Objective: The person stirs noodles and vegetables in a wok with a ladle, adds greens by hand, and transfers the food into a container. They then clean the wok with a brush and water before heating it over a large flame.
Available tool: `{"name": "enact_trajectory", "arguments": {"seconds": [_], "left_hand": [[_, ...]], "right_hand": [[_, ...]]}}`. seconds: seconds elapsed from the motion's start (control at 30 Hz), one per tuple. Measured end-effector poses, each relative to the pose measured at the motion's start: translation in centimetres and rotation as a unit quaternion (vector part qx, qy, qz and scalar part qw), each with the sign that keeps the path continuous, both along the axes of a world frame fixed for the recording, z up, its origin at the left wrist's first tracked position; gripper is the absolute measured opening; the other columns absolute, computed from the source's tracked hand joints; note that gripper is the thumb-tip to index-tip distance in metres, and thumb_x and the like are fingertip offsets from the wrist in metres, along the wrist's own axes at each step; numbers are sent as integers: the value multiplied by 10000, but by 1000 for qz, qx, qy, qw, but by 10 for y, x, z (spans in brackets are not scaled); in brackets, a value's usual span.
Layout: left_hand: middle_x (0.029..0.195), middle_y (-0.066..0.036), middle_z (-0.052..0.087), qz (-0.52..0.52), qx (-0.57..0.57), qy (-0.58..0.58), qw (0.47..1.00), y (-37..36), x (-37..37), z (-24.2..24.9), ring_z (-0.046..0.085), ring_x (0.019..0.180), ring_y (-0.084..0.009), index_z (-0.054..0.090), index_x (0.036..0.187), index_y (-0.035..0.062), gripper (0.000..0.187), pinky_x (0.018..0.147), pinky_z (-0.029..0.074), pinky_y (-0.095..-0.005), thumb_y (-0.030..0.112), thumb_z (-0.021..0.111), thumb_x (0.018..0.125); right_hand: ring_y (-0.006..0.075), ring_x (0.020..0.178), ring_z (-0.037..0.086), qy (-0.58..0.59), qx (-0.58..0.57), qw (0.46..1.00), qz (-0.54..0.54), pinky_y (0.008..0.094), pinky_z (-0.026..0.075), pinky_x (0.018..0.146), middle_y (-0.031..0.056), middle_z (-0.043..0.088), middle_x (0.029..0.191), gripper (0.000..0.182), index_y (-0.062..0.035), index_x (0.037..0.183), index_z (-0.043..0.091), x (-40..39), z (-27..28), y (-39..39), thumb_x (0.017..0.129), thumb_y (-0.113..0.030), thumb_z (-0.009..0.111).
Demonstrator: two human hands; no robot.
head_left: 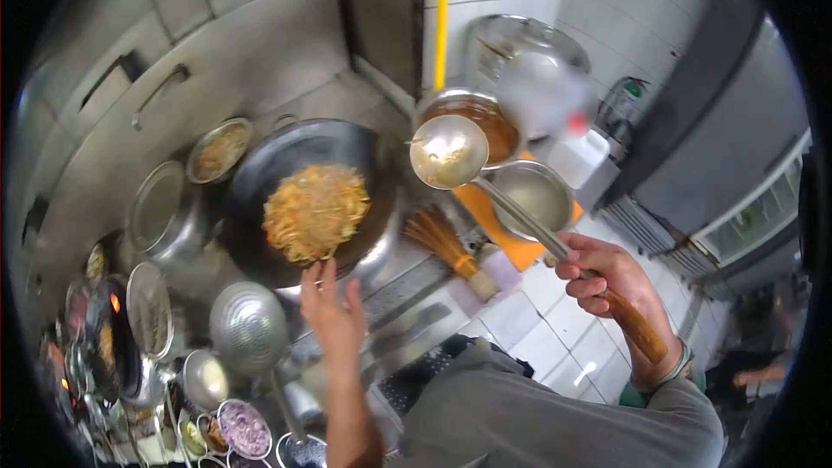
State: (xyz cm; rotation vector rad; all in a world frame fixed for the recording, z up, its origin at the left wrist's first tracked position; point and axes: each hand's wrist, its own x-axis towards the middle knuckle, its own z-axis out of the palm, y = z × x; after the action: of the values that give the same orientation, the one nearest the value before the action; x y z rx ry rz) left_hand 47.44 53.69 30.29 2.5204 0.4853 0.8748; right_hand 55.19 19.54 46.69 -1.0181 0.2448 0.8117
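Note:
A black wok (pixel 245 208) holds a mound of noodles (pixel 317 212) with bits of vegetable. My left hand (pixel 333 310) is at the wok's near rim, fingers apart and pointing towards the noodles, with nothing in it; whether it touches the rim is unclear. On the right, my right hand (pixel 609 273) is wrapped round the handle of a long ladle (pixel 450 152) with a wooden grip end. The ladle's bowl, with a little residue inside, hangs near a metal pot of reddish-brown liquid (pixel 494 126).
Beside the wok lies a bamboo brush (pixel 444 243). A metal bowl (pixel 530 199) stands on an orange surface. At the left are a perforated skimmer (pixel 249 327), several pans and a bowl of chopped purple onion (pixel 244 429). Part of another person (pixel 763 375) shows at the far right.

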Motion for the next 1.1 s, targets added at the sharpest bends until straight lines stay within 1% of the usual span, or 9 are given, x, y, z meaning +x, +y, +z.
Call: {"name": "enact_trajectory", "arguments": {"seconds": [0.23,0.33,0.4,0.43,0.53,0.7,0.9,1.07,1.1], "left_hand": [[1324,-210,483,6,-68,16,998,-31,-73,43,411,1274,-427,586,1241,50,463,1049,340,-504,115,722,804],[1300,-210,498,21,-97,20,995,-36,-102,41,425,1262,-423,614,1194,36,431,1047,344,-500,102,736,786],[1266,-209,519,37,-112,12,993,-37,-115,41,452,1228,-414,635,1158,26,399,1031,363,-496,102,740,782],[1247,-205,529,42,-127,13,991,-36,-119,39,469,1203,-408,641,1144,25,388,1021,375,-491,105,744,778],[1203,-193,553,50,-122,1,991,-29,-113,34,513,1131,-384,657,1100,25,355,984,405,-483,113,754,770],[1179,-183,564,4,-63,-16,998,-8,-37,30,522,1120,-370,647,1102,25,333,929,425,-457,130,729,797],[894,-192,555,-40,-24,-11,999,4,26,-10,489,879,-392,588,878,12,164,785,412,-486,157,661,849],[907,-190,563,-12,-35,62,997,-1,32,-9,494,893,-392,606,875,16,154,793,415,-482,158,661,851],[933,-184,564,-7,-49,77,996,-3,32,-5,499,912,-391,615,909,18,169,802,417,-478,165,670,847]], "right_hand": [[70,501,441,-157,-174,950,208,252,388,417,17,515,798,461,-31,1362,394,77,-36,130,924,-94,525],[222,568,576,-368,-292,808,356,384,462,483,109,607,845,546,-14,1402,382,98,-67,160,890,-104,548],[386,761,643,-635,-400,568,339,478,507,642,236,642,948,610,-19,1425,364,88,-86,155,856,-107,565],[465,907,605,-601,-453,554,357,517,481,793,302,609,1052,609,-31,1420,368,68,-60,155,847,-92,566],[451,912,612,-593,-381,627,332,498,480,832,286,618,1034,615,-69,1432,376,62,-78,134,852,-91,577],[458,887,601,-721,-316,597,155,481,502,774,264,625,1019,658,-96,1453,369,51,-168,122,835,-26,585],[454,911,618,-663,-312,651,196,464,508,797,277,615,1114,662,-101,1452,378,50,-179,99,831,-17,592],[320,628,608,-597,-294,712,224,375,511,644,253,657,951,641,-180,1448,416,83,-168,105,850,-45,602],[383,751,658,-588,-294,723,214,416,525,705,274,649,979,657,-235,1453,411,90,-157,103,854,-53,612]]}}
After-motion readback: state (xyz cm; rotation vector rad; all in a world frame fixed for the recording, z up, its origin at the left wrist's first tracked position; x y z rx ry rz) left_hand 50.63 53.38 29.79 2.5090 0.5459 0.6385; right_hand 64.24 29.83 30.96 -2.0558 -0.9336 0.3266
